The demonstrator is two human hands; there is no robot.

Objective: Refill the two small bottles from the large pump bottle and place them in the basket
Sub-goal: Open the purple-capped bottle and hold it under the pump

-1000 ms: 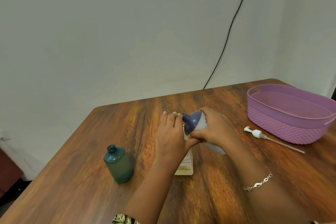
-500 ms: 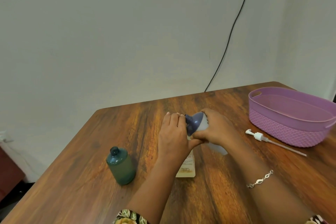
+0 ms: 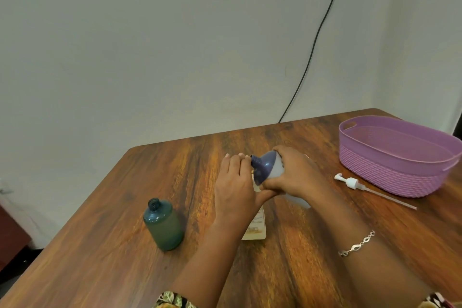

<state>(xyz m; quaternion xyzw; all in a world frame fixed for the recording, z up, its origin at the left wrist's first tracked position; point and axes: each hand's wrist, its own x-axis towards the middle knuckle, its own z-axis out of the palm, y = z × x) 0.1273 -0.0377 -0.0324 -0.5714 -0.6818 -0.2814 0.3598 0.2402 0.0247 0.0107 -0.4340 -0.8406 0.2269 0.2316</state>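
REFILL IN PROGRESS: On the left of the wooden table point(image 3: 100, 245), a green bottle point(image 3: 163, 226) stands upright and uncapped, apparently already filled, well apart from the hands. At centre, the left hand point(image 3: 233, 185) is wrapped round the top of a cream bottle point(image 3: 255, 226) that stands on the table; its mouth is hidden behind the fingers. The right hand point(image 3: 300, 175) grips the pump bottle point(image 3: 266, 165), tipped on its side, its blue neck pointing at the left hand's fingers just above the cream bottle. Whether liquid is running cannot be made out. Further right, the pump point(image 3: 351, 182) lies loose on the table just in front of the purple basket point(image 3: 390, 177), which holds neither small bottle. The step appears to be filling the second bottle. The next move calls for a steady tilt with the neck kept over the hidden mouth, then righting the pump bottle without drips.
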